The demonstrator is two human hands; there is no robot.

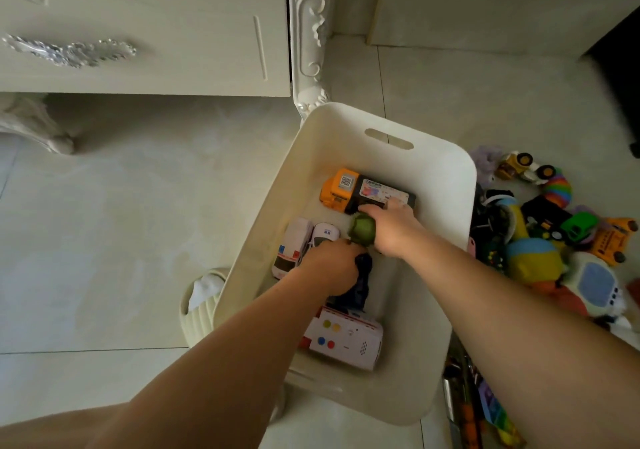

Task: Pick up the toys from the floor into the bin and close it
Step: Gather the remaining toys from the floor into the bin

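Note:
A cream plastic bin [433,171] stands open on the floor with both my hands inside it. My left hand [329,268] and my right hand [391,230] together grip a green and dark-blue toy figure [362,230]. Its green head shows between the hands and its dark body [362,285] hangs below my left hand. Inside the bin lie an orange and black truck [349,188], a white ambulance [292,251], a small white car [325,233] and a white toy with coloured buttons [346,337].
A heap of toys [554,240] lies on the tiles right of the bin: small vehicles, a rainbow toy, plush figures. More toys [485,414] lie at the lower right. A small ribbed cream basket [201,310] touches the bin's left side. A white dresser [145,32] stands behind.

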